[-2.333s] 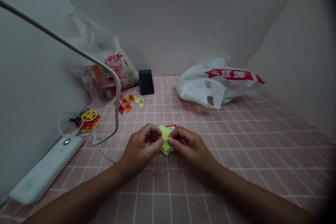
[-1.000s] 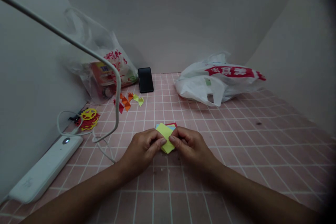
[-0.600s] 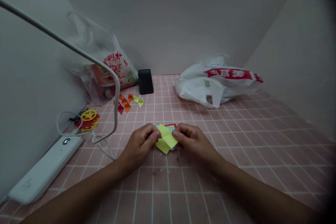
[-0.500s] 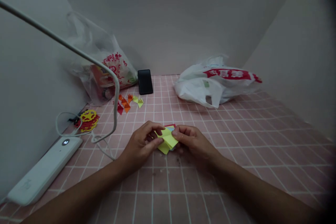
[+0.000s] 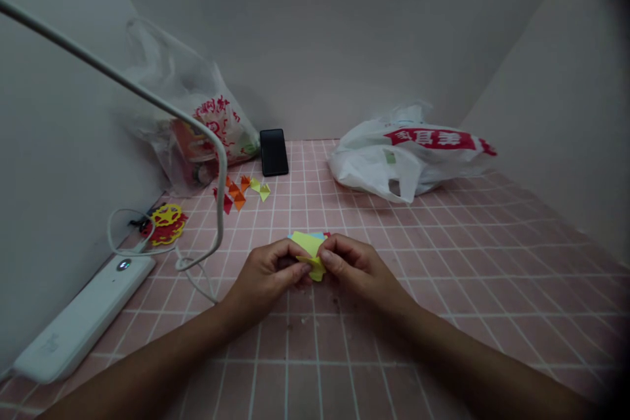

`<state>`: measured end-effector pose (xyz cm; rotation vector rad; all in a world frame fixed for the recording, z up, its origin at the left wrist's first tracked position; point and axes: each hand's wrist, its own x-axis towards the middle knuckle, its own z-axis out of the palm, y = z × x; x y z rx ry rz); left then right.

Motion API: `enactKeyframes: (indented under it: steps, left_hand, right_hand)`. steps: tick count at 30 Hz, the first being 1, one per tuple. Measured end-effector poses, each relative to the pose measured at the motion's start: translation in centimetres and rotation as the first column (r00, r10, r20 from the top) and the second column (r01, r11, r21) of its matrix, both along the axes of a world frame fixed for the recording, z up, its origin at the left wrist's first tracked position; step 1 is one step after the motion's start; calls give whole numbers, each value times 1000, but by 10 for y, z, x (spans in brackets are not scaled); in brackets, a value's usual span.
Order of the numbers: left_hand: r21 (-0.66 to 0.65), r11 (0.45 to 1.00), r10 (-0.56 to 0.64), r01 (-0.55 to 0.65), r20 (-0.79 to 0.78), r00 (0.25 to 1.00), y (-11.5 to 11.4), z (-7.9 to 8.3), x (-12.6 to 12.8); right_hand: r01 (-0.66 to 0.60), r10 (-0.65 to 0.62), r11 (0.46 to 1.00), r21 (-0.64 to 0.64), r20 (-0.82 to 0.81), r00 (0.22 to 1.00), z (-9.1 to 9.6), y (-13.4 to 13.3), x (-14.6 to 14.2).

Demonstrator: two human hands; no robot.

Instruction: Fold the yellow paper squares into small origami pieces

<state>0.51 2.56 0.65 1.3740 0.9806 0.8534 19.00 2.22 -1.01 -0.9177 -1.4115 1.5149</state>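
A yellow sheet of paper (image 5: 315, 268), partly folded, is held between my two hands at the middle of the tiled surface. My left hand (image 5: 270, 273) pinches its left edge between thumb and fingers. On the opposite side, the thumb and fingertips of my right hand (image 5: 360, 269) are closed on it. Behind and under it lie more coloured sheets, a yellow one (image 5: 308, 243) on top, with blue and red edges peeking out. My fingers hide part of the folds.
Small folded paper pieces (image 5: 237, 197) in red, orange and yellow lie back left, near a black phone (image 5: 274, 152). Plastic bags (image 5: 226, 125) (image 5: 374, 167) stand at the back. Left are a white power bank (image 5: 86, 321), its cable (image 5: 221, 210) and yellow-red cutouts (image 5: 167, 224).
The yellow paper has turned and its near part now folds up between my fingers. My left fingers have closed from a looser spread into a pinch.
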Motion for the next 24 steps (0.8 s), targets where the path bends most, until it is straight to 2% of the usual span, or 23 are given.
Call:
enactKeyframes:
  steps: [3,12,19,24]
  left_hand:
    - [-44,999,16,-14,43,999,0,-1,1]
    - [35,998,46,-51,110,993,-6,-2,5]
    - [112,994,9,-10,14,1000,-4,-3,1]
    - [25,999,28,-30,62,998,-3,0,2]
  right_hand:
    - [3,-3,999,34,22,1000,1,-2,0]
    - [25,-25,1000,-7,60,998,-1,1,-3]
    - [46,-52,998,48,122,991,5,-3,-2]
    - [70,-97,987,143,192,977,6,-2,-1]
